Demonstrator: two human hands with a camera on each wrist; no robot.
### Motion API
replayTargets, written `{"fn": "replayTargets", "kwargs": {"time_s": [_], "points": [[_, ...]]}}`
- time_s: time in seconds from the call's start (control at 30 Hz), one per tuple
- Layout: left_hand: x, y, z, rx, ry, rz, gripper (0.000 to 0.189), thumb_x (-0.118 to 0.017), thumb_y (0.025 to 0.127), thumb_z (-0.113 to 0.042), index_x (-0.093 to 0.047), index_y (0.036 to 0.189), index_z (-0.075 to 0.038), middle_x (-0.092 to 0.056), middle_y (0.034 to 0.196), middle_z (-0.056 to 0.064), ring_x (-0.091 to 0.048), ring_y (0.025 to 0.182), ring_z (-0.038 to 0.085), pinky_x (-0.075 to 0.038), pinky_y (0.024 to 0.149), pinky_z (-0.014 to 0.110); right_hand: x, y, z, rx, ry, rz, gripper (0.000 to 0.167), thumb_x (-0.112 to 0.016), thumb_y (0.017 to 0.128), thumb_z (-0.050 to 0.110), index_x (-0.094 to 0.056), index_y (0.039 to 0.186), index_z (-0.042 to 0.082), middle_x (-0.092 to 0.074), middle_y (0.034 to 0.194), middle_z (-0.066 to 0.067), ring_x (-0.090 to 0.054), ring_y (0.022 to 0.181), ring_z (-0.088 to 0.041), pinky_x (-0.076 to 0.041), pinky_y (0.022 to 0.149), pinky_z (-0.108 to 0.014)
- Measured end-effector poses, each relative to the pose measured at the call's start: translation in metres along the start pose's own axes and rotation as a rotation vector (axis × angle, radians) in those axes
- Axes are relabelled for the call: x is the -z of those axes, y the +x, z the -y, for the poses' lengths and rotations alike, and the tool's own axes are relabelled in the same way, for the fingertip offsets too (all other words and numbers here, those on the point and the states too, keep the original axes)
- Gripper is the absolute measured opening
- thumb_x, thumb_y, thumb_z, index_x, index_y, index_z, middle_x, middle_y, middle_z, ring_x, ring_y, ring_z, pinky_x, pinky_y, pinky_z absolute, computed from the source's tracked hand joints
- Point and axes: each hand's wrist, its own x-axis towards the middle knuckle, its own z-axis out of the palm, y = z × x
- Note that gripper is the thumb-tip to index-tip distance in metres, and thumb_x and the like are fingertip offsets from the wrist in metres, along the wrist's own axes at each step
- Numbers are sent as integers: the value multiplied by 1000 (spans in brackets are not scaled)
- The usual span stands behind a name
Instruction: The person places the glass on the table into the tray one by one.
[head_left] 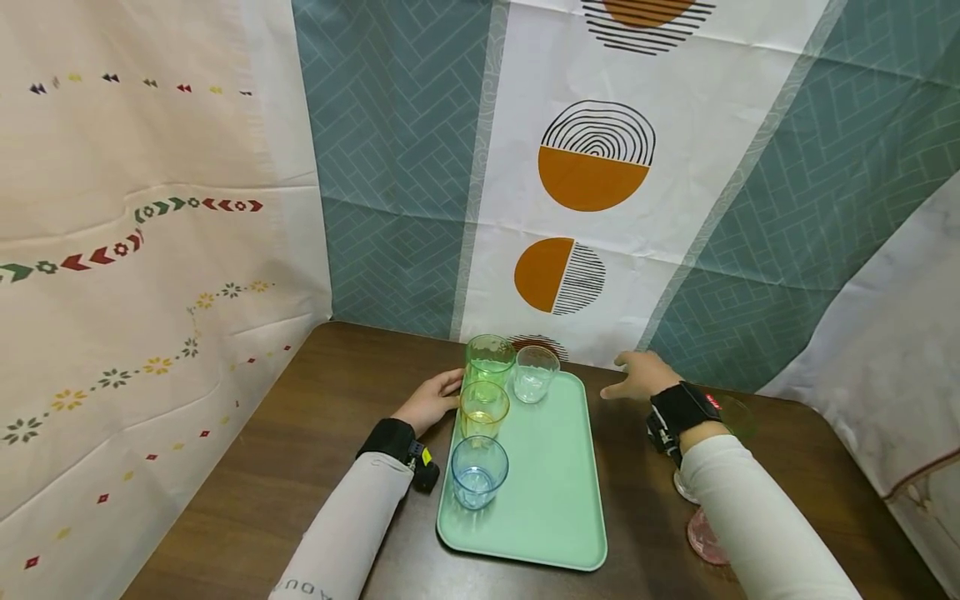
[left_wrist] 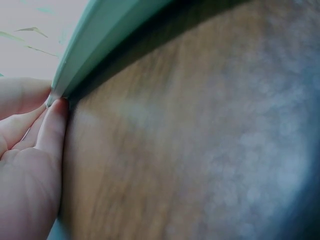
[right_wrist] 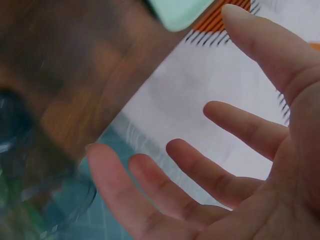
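Observation:
A pale green tray lies on the brown table. My left hand is at its far left edge; in the left wrist view, the thumb and fingers pinch the tray's rim. Four drinking glasses stand upright on the tray: a green glass and a clear glass at the far end, then a yellow glass and a blue glass along the left side. To the right of the tray, my right hand holds nothing, its fingers spread apart.
Beyond the right wrist stands a greenish glass, mostly hidden by the arm. A pink glass and a clear one show partly beside the right sleeve. Patterned curtains hang at the table's back edge and sides.

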Motion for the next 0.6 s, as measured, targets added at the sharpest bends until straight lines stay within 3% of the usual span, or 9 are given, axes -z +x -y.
{"fn": "replayTargets", "kwargs": {"time_s": [0.23,0.5,0.6], "points": [[-2,3,1,14,-33,-4,59,-57,101,1,-36,156,1,-39,158,20,-36,147,33,-35,117,47,18,-16,-30,-31,-7,40,73,-77,89,36,-52,134,-16,-51,134,-41,-48,121,-60,-48,94,-64],[-2,-1,-1,8,-12,-9,58,-56,101,1,-34,156,2,-38,158,21,-36,147,35,-36,116,48,41,-35,-43,-84,-39,122,73,-76,89,38,-53,130,-18,-49,133,-44,-48,119,-61,-48,91,-64],[-3,-1,-2,17,-15,-10,58,-55,101,1,-35,156,2,-38,159,20,-35,147,34,-35,116,48,47,-41,-48,-90,-18,154,73,-76,90,36,-52,129,-20,-50,131,-44,-54,114,-58,-52,87,-59]]}}
